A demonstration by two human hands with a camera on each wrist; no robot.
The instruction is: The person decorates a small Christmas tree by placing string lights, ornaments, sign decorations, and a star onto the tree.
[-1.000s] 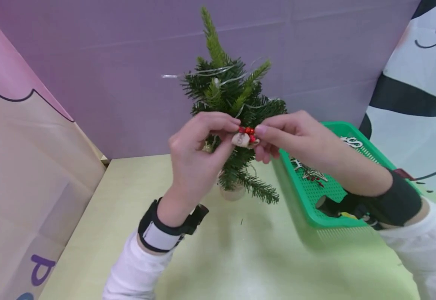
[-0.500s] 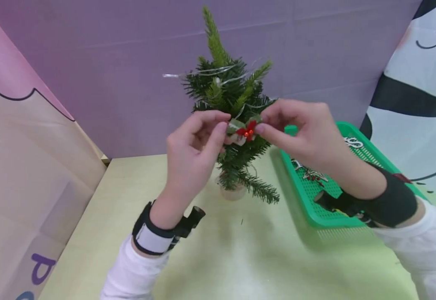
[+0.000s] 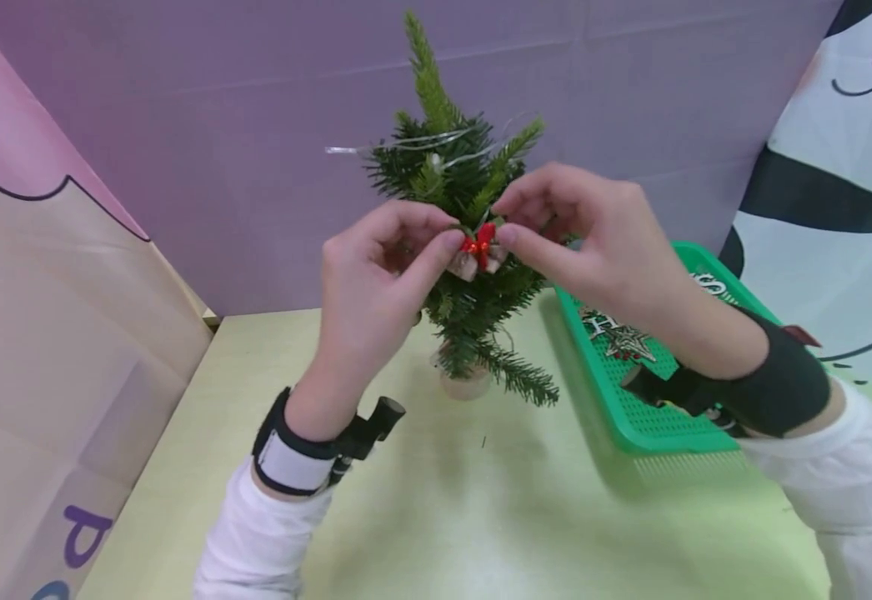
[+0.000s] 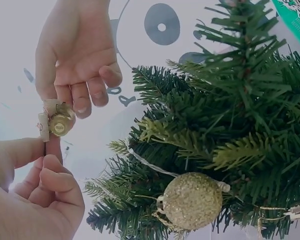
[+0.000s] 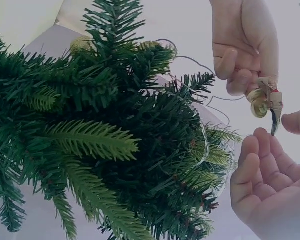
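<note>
A small green artificial tree (image 3: 473, 167) stands in a pale pot (image 3: 466, 385) at the back of the table. In front of its upper branches both hands pinch a little ornament (image 3: 476, 252) with a red bow and small gold bells. My left hand (image 3: 447, 233) grips it from the left, my right hand (image 3: 507, 218) from the right. The left wrist view shows the ornament (image 4: 55, 122) between the two hands and a gold glitter ball (image 4: 192, 200) hanging in the tree. In the right wrist view the ornament (image 5: 267, 100) hangs beside the branches (image 5: 115, 135).
A green perforated tray (image 3: 654, 417) sits right of the tree, holding a star-and-letters decoration (image 3: 619, 337). A thin silver wire (image 3: 406, 146) winds through the tree top. Purple, pink and panda-print panels wall the pale table (image 3: 481, 517).
Both hands have lifted the ornament from mid-tree height up to the upper branches, and it has turned so the red bow faces the head camera.
</note>
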